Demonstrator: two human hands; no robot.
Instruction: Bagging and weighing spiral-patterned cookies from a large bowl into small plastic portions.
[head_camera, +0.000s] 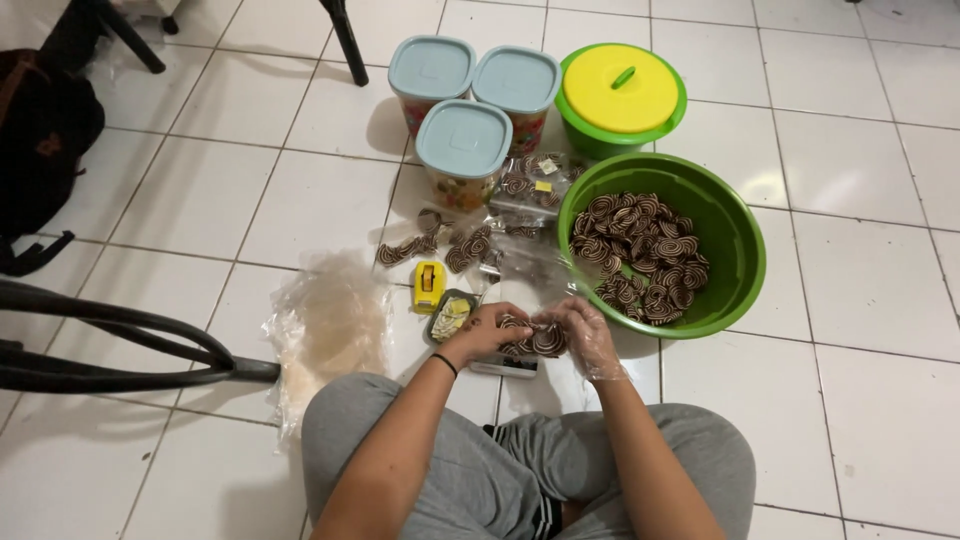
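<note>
I sit cross-legged on a white tiled floor. My left hand (483, 334) and my right hand (588, 335), which wears a thin clear plastic glove, meet over a small clear bag of brown-and-cream spiral cookies (538, 338). Both hands grip that bag just above a small scale (507, 366) on the floor. A green basin (738, 240) with several more spiral cookies stands right of my hands, touching distance away.
Filled cookie bags (470, 245) lie ahead of my hands. A yellow tape dispenser (429, 284), a small tray (450, 318) and a pile of clear plastic bags (328, 330) sit left. Three blue-lidded jars (464, 140) and a green lidded pot (620, 95) stand behind. Chair legs (120, 340) reach in from the left.
</note>
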